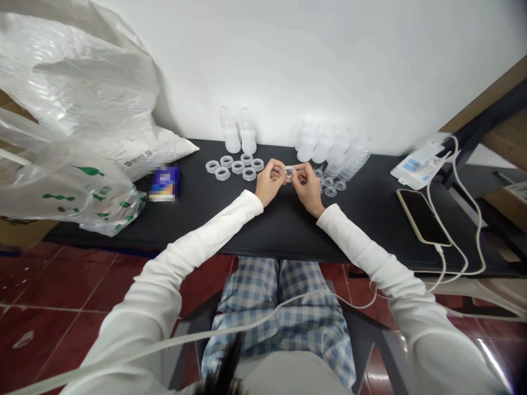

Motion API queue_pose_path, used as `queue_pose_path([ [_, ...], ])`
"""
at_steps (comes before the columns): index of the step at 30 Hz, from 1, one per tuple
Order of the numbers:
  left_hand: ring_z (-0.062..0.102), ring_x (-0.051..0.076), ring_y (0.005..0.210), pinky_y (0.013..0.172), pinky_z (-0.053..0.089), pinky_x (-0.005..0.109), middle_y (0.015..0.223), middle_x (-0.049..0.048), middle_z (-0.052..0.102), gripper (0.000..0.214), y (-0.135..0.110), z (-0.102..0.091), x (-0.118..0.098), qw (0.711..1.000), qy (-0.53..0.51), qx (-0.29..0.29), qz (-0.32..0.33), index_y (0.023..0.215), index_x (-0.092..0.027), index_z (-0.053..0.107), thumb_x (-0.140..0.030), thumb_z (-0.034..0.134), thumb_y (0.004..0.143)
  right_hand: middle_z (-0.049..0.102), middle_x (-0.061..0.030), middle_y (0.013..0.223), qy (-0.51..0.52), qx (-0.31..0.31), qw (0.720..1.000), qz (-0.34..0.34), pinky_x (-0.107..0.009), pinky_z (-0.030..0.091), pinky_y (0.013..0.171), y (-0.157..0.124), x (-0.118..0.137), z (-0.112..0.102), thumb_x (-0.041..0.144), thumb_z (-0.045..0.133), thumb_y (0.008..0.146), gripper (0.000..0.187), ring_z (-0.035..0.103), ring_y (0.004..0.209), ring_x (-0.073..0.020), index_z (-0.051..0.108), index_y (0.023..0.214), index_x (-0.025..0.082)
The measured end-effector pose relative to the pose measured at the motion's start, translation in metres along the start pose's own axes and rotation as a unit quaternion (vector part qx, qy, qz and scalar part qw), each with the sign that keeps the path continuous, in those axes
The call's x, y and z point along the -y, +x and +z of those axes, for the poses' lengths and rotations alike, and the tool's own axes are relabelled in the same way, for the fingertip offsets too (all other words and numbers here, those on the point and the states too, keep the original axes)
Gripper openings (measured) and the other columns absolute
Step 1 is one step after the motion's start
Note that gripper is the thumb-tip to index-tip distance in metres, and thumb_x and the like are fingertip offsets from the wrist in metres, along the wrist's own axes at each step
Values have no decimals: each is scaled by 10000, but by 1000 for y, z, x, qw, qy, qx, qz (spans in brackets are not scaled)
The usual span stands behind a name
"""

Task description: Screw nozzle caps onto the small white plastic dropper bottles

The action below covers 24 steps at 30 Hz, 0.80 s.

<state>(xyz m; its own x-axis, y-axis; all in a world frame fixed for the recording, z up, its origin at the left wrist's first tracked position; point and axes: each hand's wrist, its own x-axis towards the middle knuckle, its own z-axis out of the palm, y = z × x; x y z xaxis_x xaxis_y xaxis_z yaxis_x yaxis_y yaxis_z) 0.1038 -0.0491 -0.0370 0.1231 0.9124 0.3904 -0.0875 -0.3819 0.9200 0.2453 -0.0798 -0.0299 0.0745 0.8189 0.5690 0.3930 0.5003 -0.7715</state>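
Both my hands meet over the middle of the black table. My left hand and my right hand pinch a small clear plastic ring piece between their fingertips. Several clear plastic rings lie in a group just left of my hands. Two upright white bottles stand behind them by the wall. Several more bottles lie and stand to the right, with a few small clear parts in front of them.
A phone on a white cable lies at the right, near a white box. A blue packet and large plastic bags fill the left end. Red tiled floor lies below.
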Motion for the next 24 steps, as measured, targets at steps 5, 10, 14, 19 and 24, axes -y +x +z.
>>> queue_pose_path([
  [5, 587, 63, 594, 551, 533, 196, 783, -29, 610, 358, 0, 0, 1, 1000, 1, 5, -15, 882, -208, 567, -467, 806, 821, 653, 19, 725, 6, 18, 1000, 16, -290, 523, 633, -1, 0, 1, 572, 577, 958, 336, 637, 646, -142, 561, 966, 236],
  [10, 608, 68, 644, 616, 555, 201, 810, -26, 619, 374, 0, -1, 3, 999, -36, 13, -28, 914, -216, 559, -435, 837, 795, 686, -3, 806, 36, 26, 999, 13, -315, 569, 711, -1, 0, -1, 607, 568, 956, 371, 666, 706, -153, 576, 1031, 244],
  [14, 620, 67, 690, 634, 545, 191, 849, -25, 621, 398, 1, 0, 5, 998, -49, 29, -33, 927, -215, 545, -383, 867, 765, 714, -28, 850, 26, 14, 1000, 8, -342, 577, 725, 0, -1, -3, 633, 577, 941, 386, 680, 753, -181, 571, 1001, 252],
  [19, 607, 62, 662, 617, 555, 203, 869, -26, 617, 413, 2, 1, 6, 998, -48, 27, -40, 912, -216, 528, -385, 873, 760, 701, -35, 834, 1, 14, 1000, 4, -369, 564, 722, 0, -2, -2, 655, 568, 936, 400, 651, 735, -195, 564, 971, 257],
  [24, 595, 57, 624, 585, 548, 206, 872, -25, 608, 396, 1, 1, 7, 999, -35, 14, -35, 893, -210, 529, -380, 865, 772, 681, -34, 830, 9, 25, 1000, 7, -376, 550, 722, 0, -3, -1, 676, 567, 927, 420, 636, 732, -198, 553, 962, 257],
])
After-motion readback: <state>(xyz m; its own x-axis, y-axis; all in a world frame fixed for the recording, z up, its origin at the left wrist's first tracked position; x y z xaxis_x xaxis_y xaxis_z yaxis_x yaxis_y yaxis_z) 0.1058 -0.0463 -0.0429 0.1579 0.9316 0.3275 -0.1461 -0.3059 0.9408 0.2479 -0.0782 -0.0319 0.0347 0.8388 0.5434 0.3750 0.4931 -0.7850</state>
